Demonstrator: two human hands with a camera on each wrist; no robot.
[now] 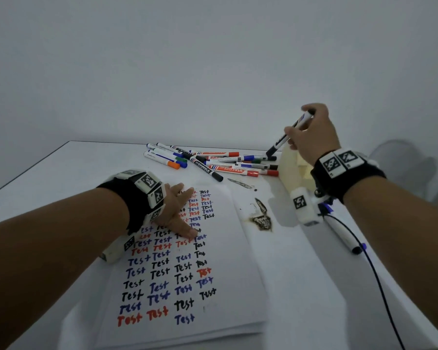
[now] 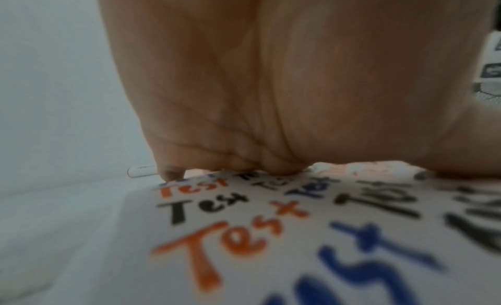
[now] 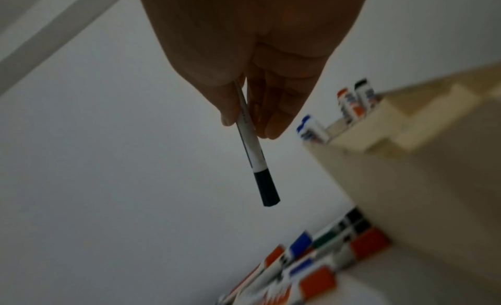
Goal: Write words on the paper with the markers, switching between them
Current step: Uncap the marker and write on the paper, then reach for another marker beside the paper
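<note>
Two hands are shown above a white table (image 1: 61, 173). The left hand (image 1: 180, 210) is laid flat, fingers straight and spread, on the far part of a sheet of paper (image 1: 238, 286), which lies near the middle of the table and is filled with columns of the word "Test" in black, blue and orange-red ink. In the left wrist view the palm (image 2: 271, 95) is seen pressed down onto the written paper (image 2: 135, 234).

The right hand (image 1: 311, 137) is raised over the far right of the table, and a black-capped marker (image 1: 286, 137) is pinched between thumb and fingers, cap end tilted down and to the left. In the right wrist view the same marker (image 3: 252, 146) is held by the fingertips (image 3: 273, 129), its black cap hanging clear of the table.

A loose pile of markers (image 1: 213, 162) with red, blue, green, orange and black caps is seen at the far side of the table, just left of a cream-coloured holder (image 1: 288, 168). Further markers are seen standing in the holder (image 3: 406, 159) in the right wrist view. One more marker (image 1: 339, 231) lies to the right of the paper, beneath the right wrist, beside a thin black cable (image 1: 379, 286). Dark ink stains (image 1: 263, 218) mark the table between the paper and the holder.
</note>
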